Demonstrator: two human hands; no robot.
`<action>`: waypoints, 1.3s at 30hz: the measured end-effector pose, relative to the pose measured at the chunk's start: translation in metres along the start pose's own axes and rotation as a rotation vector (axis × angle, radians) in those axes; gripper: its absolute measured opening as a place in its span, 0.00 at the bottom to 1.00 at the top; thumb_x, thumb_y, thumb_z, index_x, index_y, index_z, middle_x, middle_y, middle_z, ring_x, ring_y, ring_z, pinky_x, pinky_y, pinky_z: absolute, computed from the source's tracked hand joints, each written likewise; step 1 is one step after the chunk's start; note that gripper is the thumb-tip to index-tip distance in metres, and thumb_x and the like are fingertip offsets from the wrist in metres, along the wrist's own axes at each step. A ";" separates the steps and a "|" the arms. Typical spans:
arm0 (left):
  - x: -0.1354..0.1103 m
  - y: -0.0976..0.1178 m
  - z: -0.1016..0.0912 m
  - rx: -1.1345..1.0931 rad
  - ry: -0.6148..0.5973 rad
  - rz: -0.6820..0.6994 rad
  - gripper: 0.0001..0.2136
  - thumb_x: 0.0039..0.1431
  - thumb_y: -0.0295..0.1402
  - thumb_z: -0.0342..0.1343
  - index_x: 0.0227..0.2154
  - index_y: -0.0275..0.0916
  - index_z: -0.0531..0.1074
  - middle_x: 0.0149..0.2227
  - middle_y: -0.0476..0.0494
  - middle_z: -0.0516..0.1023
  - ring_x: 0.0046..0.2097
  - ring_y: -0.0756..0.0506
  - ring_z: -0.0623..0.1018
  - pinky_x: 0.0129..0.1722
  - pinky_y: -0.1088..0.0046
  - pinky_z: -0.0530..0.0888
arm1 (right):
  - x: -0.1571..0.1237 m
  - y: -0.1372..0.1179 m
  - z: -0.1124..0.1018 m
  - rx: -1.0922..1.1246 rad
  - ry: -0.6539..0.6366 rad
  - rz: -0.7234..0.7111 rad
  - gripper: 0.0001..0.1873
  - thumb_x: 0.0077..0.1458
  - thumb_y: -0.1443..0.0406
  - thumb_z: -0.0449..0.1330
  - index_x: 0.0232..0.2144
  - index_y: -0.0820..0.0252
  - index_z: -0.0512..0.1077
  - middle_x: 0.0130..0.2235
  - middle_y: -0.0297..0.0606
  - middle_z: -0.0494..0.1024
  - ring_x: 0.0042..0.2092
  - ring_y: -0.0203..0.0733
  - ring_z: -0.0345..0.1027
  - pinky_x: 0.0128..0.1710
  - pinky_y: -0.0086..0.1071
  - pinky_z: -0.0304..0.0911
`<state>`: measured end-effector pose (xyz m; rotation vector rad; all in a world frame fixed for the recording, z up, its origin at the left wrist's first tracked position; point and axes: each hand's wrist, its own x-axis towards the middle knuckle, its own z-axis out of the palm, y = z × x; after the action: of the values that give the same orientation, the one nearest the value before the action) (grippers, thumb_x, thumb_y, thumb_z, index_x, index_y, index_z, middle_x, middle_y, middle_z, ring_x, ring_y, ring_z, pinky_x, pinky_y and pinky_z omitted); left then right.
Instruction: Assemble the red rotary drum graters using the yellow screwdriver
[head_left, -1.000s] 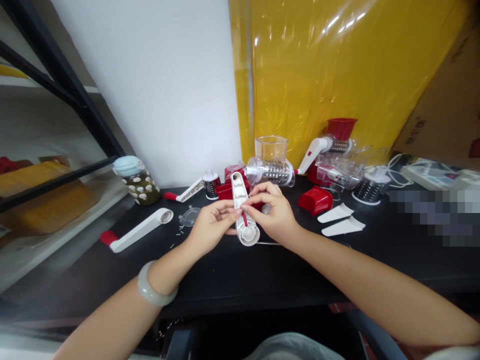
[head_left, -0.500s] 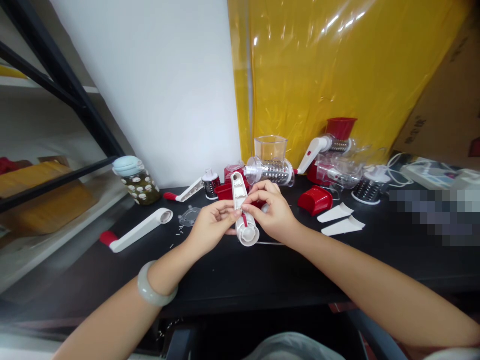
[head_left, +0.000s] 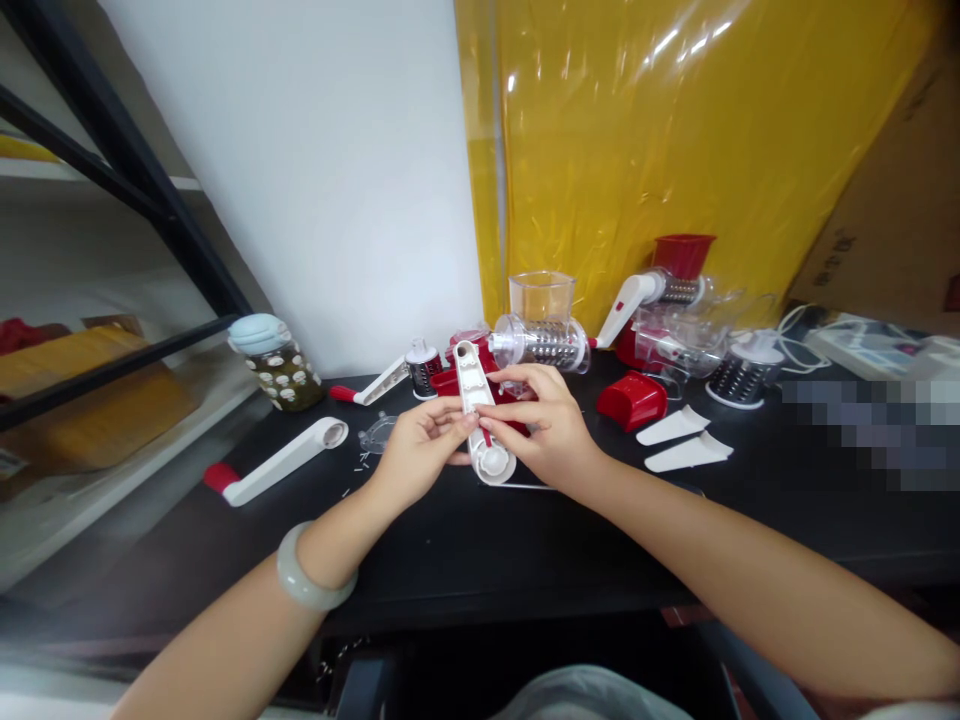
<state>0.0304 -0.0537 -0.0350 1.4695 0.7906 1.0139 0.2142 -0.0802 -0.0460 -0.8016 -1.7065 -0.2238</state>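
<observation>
In the middle of the view, my left hand [head_left: 429, 440] grips the edge of a white plastic crank handle [head_left: 472, 376], its hollow ribbed inside facing up and its round end towards me. A small red plastic piece [head_left: 486, 437] lies in the hollow near that round end. My right hand [head_left: 553, 425] has its thumb and index fingertips pinched at the upper end of the red piece, with the other fingers curled behind. What lies right under those fingertips is hidden.
Left on the black table [head_left: 450, 560] are another crank handle [head_left: 281, 465], a jar [head_left: 281, 375], a clear plastic part [head_left: 379, 434] and small screws. Behind my hands stands a clear drum grater [head_left: 544, 340]. To the right are a red part [head_left: 632, 400], two white covers [head_left: 686, 452] and a grater drum [head_left: 744, 375].
The crank handle's far end has tipped slightly to the left. My right fingers have shifted a little left along the hollow, and their upper fingers have straightened somewhat.
</observation>
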 end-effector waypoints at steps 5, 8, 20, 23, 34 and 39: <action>0.001 0.001 -0.002 0.002 0.015 0.018 0.18 0.48 0.42 0.70 0.40 0.38 0.78 0.35 0.46 0.82 0.33 0.50 0.81 0.26 0.81 0.80 | 0.000 -0.002 -0.006 -0.157 -0.053 -0.173 0.08 0.58 0.62 0.63 0.35 0.56 0.82 0.51 0.45 0.77 0.59 0.51 0.63 0.55 0.49 0.66; 0.002 0.002 -0.003 -0.001 0.022 0.026 0.18 0.49 0.42 0.69 0.40 0.39 0.78 0.35 0.47 0.82 0.32 0.50 0.81 0.25 0.81 0.80 | 0.000 -0.004 -0.010 -0.243 -0.105 -0.253 0.11 0.60 0.62 0.61 0.42 0.59 0.80 0.57 0.48 0.74 0.63 0.55 0.59 0.53 0.50 0.67; 0.001 0.007 0.000 0.079 0.076 0.054 0.23 0.45 0.46 0.70 0.41 0.36 0.76 0.36 0.43 0.83 0.36 0.45 0.83 0.26 0.76 0.81 | -0.001 -0.009 -0.010 -0.268 -0.149 -0.173 0.11 0.63 0.66 0.55 0.39 0.58 0.79 0.39 0.43 0.79 0.42 0.43 0.69 0.41 0.39 0.67; 0.001 0.007 0.001 0.091 0.081 0.065 0.23 0.45 0.46 0.70 0.40 0.36 0.76 0.36 0.42 0.83 0.36 0.44 0.83 0.27 0.74 0.82 | -0.002 -0.009 -0.010 -0.283 -0.141 -0.191 0.11 0.63 0.65 0.56 0.39 0.58 0.80 0.39 0.43 0.79 0.41 0.43 0.69 0.39 0.38 0.67; 0.001 0.010 -0.003 0.152 0.092 0.131 0.22 0.47 0.46 0.69 0.40 0.36 0.76 0.34 0.43 0.82 0.34 0.44 0.82 0.29 0.71 0.82 | -0.003 -0.008 -0.011 -0.227 -0.112 -0.203 0.11 0.62 0.66 0.56 0.43 0.58 0.78 0.41 0.42 0.79 0.42 0.43 0.69 0.41 0.38 0.68; 0.018 0.018 -0.031 0.178 0.295 0.258 0.18 0.48 0.44 0.68 0.36 0.37 0.76 0.30 0.46 0.81 0.29 0.48 0.80 0.24 0.78 0.77 | 0.000 -0.012 -0.014 -0.106 -0.097 -0.113 0.16 0.62 0.67 0.55 0.51 0.60 0.72 0.45 0.44 0.77 0.47 0.45 0.68 0.46 0.42 0.67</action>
<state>0.0081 -0.0277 -0.0141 1.6242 0.9352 1.4083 0.2184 -0.0970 -0.0390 -0.8051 -1.8455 -0.3602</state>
